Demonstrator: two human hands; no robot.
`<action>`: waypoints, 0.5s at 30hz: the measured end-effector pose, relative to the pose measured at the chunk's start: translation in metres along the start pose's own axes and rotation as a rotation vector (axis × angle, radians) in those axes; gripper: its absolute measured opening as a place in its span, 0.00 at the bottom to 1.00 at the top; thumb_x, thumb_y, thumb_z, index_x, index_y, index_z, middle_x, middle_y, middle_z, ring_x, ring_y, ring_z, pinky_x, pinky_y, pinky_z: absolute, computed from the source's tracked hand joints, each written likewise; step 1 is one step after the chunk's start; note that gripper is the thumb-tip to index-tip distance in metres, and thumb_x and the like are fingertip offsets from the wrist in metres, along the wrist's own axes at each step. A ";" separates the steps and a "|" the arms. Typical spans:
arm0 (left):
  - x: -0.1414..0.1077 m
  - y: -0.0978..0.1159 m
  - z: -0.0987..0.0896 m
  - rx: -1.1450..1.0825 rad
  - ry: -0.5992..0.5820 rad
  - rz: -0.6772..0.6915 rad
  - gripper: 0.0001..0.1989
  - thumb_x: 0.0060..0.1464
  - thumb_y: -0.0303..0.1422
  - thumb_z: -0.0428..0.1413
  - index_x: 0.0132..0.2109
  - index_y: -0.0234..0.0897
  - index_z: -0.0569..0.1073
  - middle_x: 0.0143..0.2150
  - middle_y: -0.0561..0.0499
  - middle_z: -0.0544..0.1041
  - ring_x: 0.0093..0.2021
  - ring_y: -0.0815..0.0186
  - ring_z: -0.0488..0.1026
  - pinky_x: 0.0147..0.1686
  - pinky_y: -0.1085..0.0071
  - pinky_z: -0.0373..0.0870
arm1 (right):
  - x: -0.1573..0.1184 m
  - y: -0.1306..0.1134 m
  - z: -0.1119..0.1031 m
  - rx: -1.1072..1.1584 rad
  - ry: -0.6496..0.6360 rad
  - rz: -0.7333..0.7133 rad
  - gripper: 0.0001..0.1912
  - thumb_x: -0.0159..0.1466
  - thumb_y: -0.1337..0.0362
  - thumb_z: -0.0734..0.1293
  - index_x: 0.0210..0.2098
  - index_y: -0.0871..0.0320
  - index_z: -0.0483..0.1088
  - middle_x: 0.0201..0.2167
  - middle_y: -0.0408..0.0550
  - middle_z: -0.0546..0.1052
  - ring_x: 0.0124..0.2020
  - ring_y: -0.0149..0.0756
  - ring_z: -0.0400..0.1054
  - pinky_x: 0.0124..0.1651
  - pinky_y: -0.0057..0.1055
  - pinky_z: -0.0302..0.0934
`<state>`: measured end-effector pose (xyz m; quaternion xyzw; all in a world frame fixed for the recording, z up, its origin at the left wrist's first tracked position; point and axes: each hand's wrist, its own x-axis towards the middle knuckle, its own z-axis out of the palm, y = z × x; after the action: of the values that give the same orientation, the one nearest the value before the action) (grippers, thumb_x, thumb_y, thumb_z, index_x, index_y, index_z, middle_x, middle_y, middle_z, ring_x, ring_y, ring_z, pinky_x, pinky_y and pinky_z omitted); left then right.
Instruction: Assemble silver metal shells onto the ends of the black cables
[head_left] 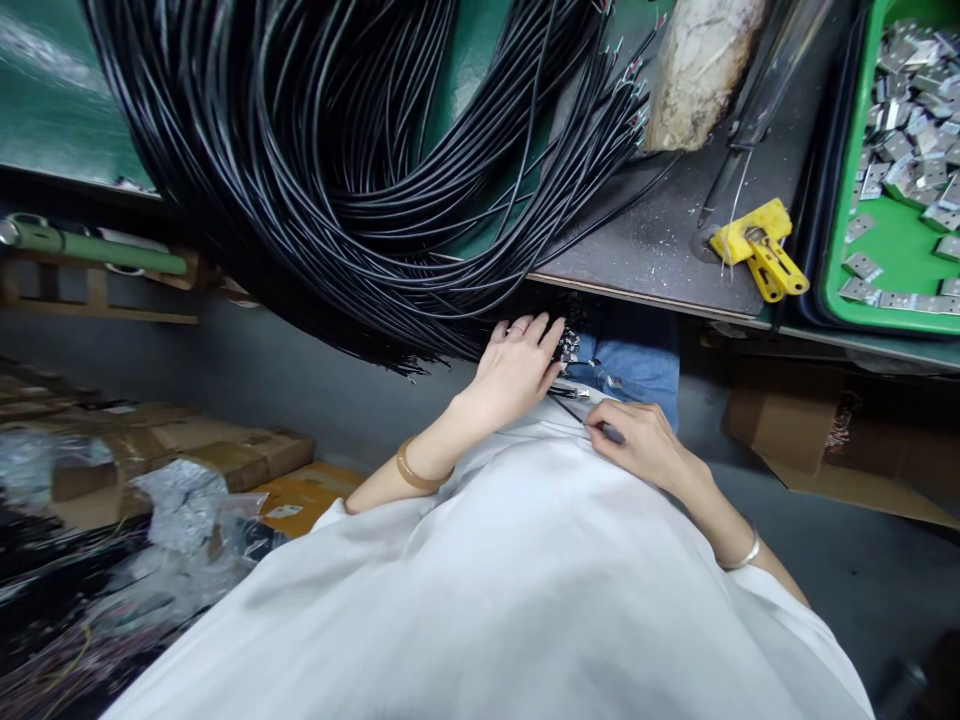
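Fingers of the left hand [517,365] spread slightly over black cables [450,310]; the right hand's [634,440] thumb and fingertips pinch a thin black cable end [571,411].

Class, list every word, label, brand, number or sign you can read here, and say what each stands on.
Readable text: none.
White label on the orange-brown package: too small and blurred to read.
Black cables: no printing can be made out.
Metal parts in the green tray: no marking legible.

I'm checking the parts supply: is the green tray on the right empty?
No; the green tray holds many small metal pieces, piled toward its far side.
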<state>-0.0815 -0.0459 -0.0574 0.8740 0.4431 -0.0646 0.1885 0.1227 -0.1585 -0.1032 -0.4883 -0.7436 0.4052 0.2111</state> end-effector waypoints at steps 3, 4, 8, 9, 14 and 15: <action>0.001 0.001 0.015 0.233 -0.149 -0.025 0.28 0.68 0.38 0.47 0.67 0.21 0.67 0.58 0.28 0.76 0.58 0.42 0.71 0.62 0.43 0.59 | 0.003 -0.016 -0.003 -0.033 -0.055 -0.065 0.07 0.70 0.67 0.62 0.35 0.55 0.69 0.29 0.40 0.75 0.28 0.28 0.67 0.35 0.27 0.55; 0.002 0.001 0.018 0.280 -0.173 -0.016 0.29 0.68 0.38 0.48 0.66 0.19 0.67 0.57 0.27 0.77 0.57 0.42 0.71 0.61 0.44 0.60 | 0.006 -0.019 -0.002 -0.043 -0.074 -0.083 0.07 0.70 0.67 0.61 0.35 0.55 0.68 0.28 0.40 0.75 0.27 0.28 0.66 0.35 0.28 0.54; 0.008 -0.004 0.018 0.399 -0.285 0.008 0.30 0.67 0.41 0.49 0.60 0.13 0.71 0.48 0.26 0.80 0.51 0.41 0.74 0.55 0.47 0.63 | 0.016 -0.025 0.003 -0.073 -0.120 -0.116 0.07 0.70 0.69 0.61 0.35 0.56 0.67 0.29 0.42 0.75 0.28 0.30 0.64 0.35 0.30 0.51; 0.008 -0.005 0.015 0.397 -0.323 0.036 0.29 0.67 0.41 0.49 0.56 0.14 0.74 0.45 0.27 0.81 0.49 0.42 0.76 0.55 0.47 0.63 | 0.017 -0.026 0.004 -0.075 -0.128 -0.119 0.07 0.70 0.69 0.61 0.35 0.56 0.67 0.29 0.42 0.75 0.28 0.30 0.64 0.35 0.30 0.51; -0.010 -0.016 -0.012 0.156 -0.448 0.289 0.16 0.66 0.39 0.52 0.46 0.29 0.78 0.38 0.40 0.82 0.41 0.53 0.79 0.50 0.57 0.66 | 0.008 -0.028 0.006 -0.021 -0.188 -0.153 0.06 0.70 0.66 0.63 0.36 0.55 0.68 0.30 0.40 0.76 0.28 0.30 0.66 0.33 0.30 0.51; -0.015 -0.018 -0.017 0.111 -0.440 0.320 0.15 0.65 0.37 0.53 0.49 0.31 0.77 0.40 0.42 0.82 0.44 0.53 0.78 0.49 0.58 0.66 | 0.006 -0.029 0.006 -0.007 -0.196 -0.156 0.06 0.71 0.66 0.62 0.36 0.55 0.68 0.30 0.41 0.77 0.29 0.30 0.66 0.33 0.30 0.51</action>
<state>-0.1058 -0.0408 -0.0420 0.9068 0.2437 -0.2465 0.2399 0.0995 -0.1607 -0.0835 -0.3877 -0.7978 0.4307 0.1665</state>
